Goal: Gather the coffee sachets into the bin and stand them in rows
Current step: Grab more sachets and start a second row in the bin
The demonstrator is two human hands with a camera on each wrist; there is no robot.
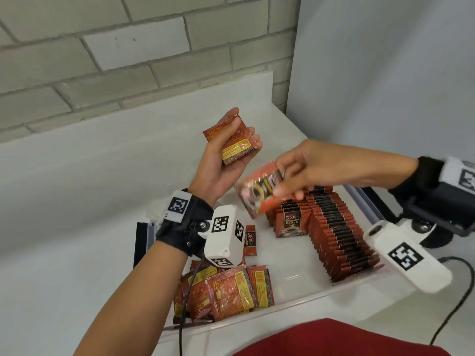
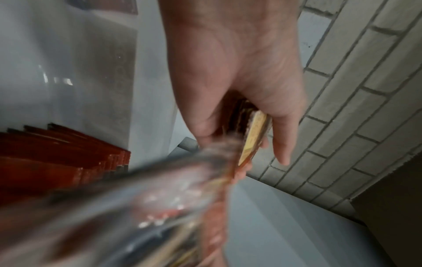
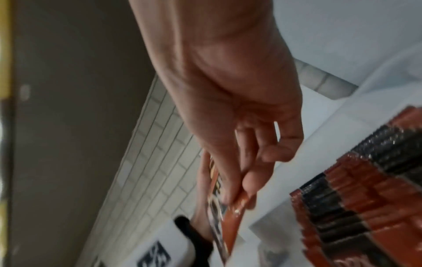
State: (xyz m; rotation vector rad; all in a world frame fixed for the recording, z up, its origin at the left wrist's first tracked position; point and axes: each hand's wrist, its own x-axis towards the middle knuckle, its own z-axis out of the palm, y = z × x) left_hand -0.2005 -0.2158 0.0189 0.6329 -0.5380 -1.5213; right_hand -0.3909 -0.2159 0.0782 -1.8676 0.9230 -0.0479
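Observation:
My left hand (image 1: 232, 147) is raised above the bin, palm up, gripping a small stack of red coffee sachets (image 1: 235, 140); the stack (image 2: 251, 133) shows edge-on in the left wrist view. To its right, my right hand (image 1: 288, 183) pinches one blurred sachet (image 1: 259, 192) by its edge, just over the bin; the right wrist view shows that sachet (image 3: 230, 216) under my fingertips (image 3: 248, 184). Inside the white bin (image 1: 321, 296), a long row of upright sachets (image 1: 339, 232) runs along the right side, with a shorter row (image 1: 289, 219) beside it. Loose sachets (image 1: 226, 289) lie heaped at the bin's near left.
The bin sits on a white counter (image 1: 77, 188) against a grey brick wall (image 1: 102, 60). A white panel (image 1: 385, 73) stands at the right. A black cable (image 1: 457, 304) trails at the lower right, and red cloth (image 1: 334, 340) fills the bottom edge.

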